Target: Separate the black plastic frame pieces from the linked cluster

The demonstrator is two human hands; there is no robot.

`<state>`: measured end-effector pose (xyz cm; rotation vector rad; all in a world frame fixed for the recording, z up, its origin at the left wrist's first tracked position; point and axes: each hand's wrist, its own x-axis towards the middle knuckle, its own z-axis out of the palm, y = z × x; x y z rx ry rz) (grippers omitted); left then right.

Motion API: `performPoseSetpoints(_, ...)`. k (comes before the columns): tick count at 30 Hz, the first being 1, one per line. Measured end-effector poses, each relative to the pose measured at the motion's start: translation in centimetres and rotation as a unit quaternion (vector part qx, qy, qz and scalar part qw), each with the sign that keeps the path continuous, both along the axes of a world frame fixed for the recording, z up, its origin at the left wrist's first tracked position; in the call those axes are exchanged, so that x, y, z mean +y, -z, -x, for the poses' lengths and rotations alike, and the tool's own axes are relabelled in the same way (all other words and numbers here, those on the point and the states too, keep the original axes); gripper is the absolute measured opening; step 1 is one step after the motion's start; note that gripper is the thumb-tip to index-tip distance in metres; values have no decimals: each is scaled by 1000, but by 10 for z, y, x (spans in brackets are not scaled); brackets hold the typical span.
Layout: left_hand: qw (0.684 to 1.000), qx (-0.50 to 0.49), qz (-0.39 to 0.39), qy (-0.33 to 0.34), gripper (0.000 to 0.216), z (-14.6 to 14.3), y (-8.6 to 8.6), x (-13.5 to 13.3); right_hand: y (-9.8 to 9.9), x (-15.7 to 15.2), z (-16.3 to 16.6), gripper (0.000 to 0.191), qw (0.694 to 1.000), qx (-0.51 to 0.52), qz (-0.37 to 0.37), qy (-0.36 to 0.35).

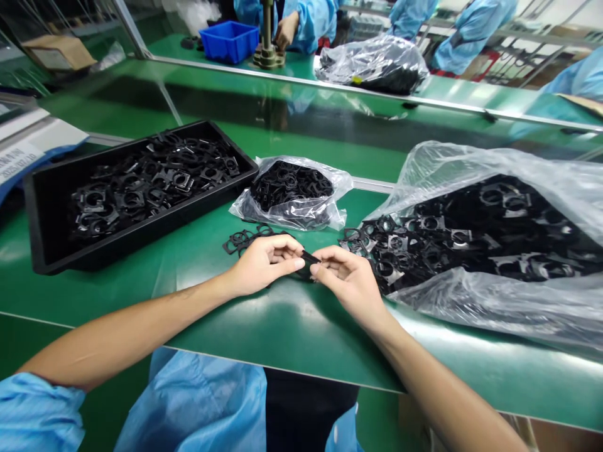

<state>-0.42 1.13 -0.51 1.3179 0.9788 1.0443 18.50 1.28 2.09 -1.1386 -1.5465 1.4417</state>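
Between my two hands, just above the green table (pixel 277 333), is a small flat black plastic part (pixel 308 258), seen nearly edge-on. My left hand (pixel 266 260) pinches its left side between thumb and fingers. On the other side, my right hand (pixel 346 279) grips it the same way. Whether it is one piece or two pressed together, I cannot tell. Behind my left hand lie loose black ring-shaped parts (pixel 240 241). Close to my right hand, a heap of black framed parts with round holes (pixel 396 243) spills out of a large clear plastic bag (pixel 452 295).
At the left stands a black tray (pixel 141 235) full of black framed parts. A smaller open plastic bag (pixel 292 216) of black rings sits in the middle. Across a green divider are a blue bin (pixel 230 43), a filled bag (pixel 372 63) and a co-worker's hand (pixel 286 30) at a metal post.
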Motion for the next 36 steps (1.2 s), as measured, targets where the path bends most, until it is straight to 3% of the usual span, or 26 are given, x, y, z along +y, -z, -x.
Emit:
performPoseSetpoints(9,999,12,-44,-27,28,1,0,1,1,1,0,37,1000,6,7,24)
performPoseSetpoints(20,998,6,-60,-29,20,-1,-3,-4,2,-1,-1,19,999,-6,-29,31)
performPoseSetpoints(30,977,92,-177,-71,12,0,-1,-8,1,-3,1,25,999,-21,-18,-27)
performPoseSetpoints(36,926,165,-321,-112,3,2,-4,-9,1,-7,1,15,995,-53,-85,-19)
